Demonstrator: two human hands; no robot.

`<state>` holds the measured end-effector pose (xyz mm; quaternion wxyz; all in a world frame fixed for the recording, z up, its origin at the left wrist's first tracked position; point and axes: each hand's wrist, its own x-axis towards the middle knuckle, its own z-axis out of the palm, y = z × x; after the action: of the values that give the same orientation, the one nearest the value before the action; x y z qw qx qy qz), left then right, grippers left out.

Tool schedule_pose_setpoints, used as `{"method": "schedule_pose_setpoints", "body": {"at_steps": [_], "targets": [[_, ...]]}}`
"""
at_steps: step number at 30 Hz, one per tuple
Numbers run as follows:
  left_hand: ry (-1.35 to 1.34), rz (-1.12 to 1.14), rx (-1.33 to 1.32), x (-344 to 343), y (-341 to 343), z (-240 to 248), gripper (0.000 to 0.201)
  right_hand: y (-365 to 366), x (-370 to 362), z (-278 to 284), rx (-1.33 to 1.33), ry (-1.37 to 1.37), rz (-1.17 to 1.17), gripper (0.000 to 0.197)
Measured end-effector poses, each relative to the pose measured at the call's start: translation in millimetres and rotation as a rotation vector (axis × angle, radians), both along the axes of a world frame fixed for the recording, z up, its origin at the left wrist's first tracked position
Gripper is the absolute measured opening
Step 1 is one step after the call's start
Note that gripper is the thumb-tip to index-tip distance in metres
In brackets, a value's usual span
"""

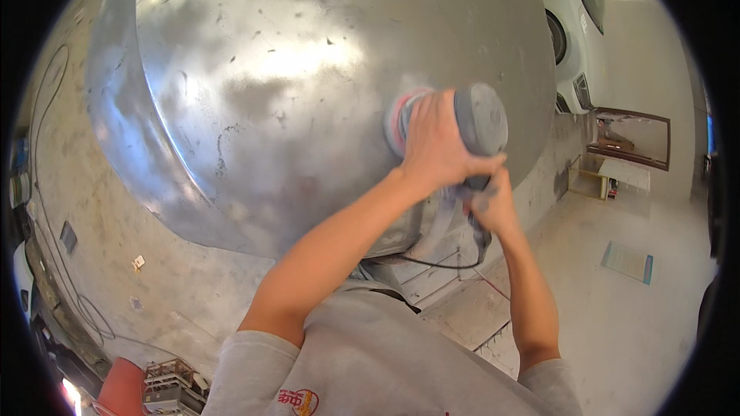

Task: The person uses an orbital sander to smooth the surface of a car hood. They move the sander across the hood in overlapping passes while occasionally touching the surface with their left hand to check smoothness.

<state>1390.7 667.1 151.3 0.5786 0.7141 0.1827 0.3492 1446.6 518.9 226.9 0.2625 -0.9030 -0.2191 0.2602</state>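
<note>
A dark grey power sander (484,119) lies on its side, its round pad (393,125) pressed against a large curved metal panel (285,135) with a dull silver, blotchy surface. My left hand (433,137) wraps around the sander's head, between the pad and the rounded end cap. Lower down, my right hand (493,202) is closed round the tool's handle; part of its fingers is blurred. From the handle's lower end a black cord (443,265) loops back toward the panel's near edge. The rim of the pad looks smeared by motion.
A white car (574,54) stands at the far right. Beyond my right arm are a brown frame (667,142), a small stand (590,182) and a flat sheet (628,262) on the floor. On the left, a cable (48,216) trails over the floor near a red object (122,387).
</note>
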Motion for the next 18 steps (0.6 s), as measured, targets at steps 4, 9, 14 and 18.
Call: {"method": "schedule_pose_setpoints", "body": {"at_steps": [4, 9, 14, 18], "targets": [[-0.015, -0.049, -0.001, 57.7, 36.6, 4.7, 0.111, 27.7, 27.7, 6.0, 0.061, -0.001, -0.038, 0.023], [-0.016, 0.000, 0.054, 38.9, 54.9, 15.4, 0.109, 50.5, 14.5, 6.6, 0.212, 0.046, -0.051, 0.031], [0.037, 0.077, 0.061, 1.3, 71.5, 16.9, 0.102, 73.9, 2.0, -1.3, 0.250, -0.204, 0.222, 0.046], [0.060, -0.094, -0.097, 46.5, 123.3, 26.6, 0.106, 117.3, 37.9, -0.1, 0.096, -0.134, 0.076, 0.051]]}}
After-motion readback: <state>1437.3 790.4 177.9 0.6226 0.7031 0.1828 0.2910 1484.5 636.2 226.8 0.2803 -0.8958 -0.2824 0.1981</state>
